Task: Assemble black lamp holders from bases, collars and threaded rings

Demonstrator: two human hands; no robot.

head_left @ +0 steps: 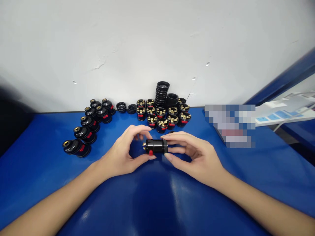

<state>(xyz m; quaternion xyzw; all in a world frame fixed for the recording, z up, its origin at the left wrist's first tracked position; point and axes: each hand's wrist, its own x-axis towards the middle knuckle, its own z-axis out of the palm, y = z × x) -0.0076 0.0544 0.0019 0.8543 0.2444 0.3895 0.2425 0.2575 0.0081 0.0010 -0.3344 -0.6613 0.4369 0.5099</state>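
Observation:
A black cylinder (156, 146) with a red tab and brass contacts at its left end lies sideways between both hands. My left hand (128, 150) curves around its left end, thumb and fingertips on the body by the red tab. My right hand (197, 154) pinches the ring at the right end between thumb and fingers. Just behind the hands stand several black sockets (162, 124) with brass contacts facing up and red tabs. A stack of black rings (161, 95) rises behind them.
Several capped black sockets (85, 134) line the left of the blue table (110, 203). Two loose black rings (121, 107) sit near the white wall (147, 49). At the right are a blurred-out object (230, 127) and a power strip (283, 114) with cables.

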